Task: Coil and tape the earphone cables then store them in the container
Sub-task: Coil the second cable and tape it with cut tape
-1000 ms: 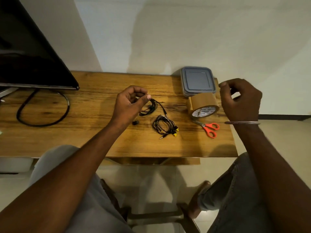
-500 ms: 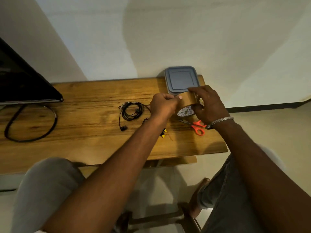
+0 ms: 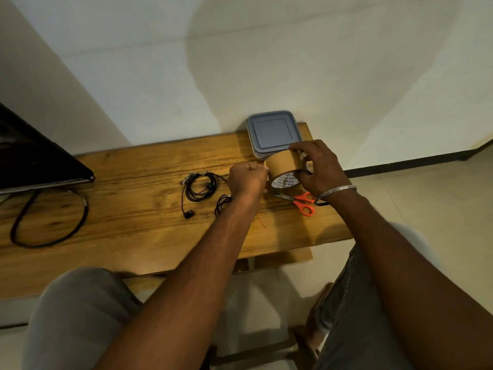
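Observation:
A brown tape roll point(image 3: 283, 166) is held just above the wooden table point(image 3: 133, 209), in front of the grey lidded container point(image 3: 272, 132). My right hand point(image 3: 320, 169) grips the roll from the right side. My left hand point(image 3: 248, 180) is closed at the roll's left edge, pinching the loose tape end. One black earphone cable point(image 3: 200, 188) lies loosely coiled on the table left of my left hand. A second black coil point(image 3: 222, 204) lies partly hidden under my left wrist.
Orange-handled scissors point(image 3: 301, 200) lie under my right wrist near the table's right edge. A dark screen point(image 3: 32, 161) stands at the left, with a thick black cable point(image 3: 50, 222) looped on the table in front of it. My knees are below the front edge.
My left hand let go of the earphone cable and moved right to the tape roll. My right hand took hold of the roll. The view shifted right.

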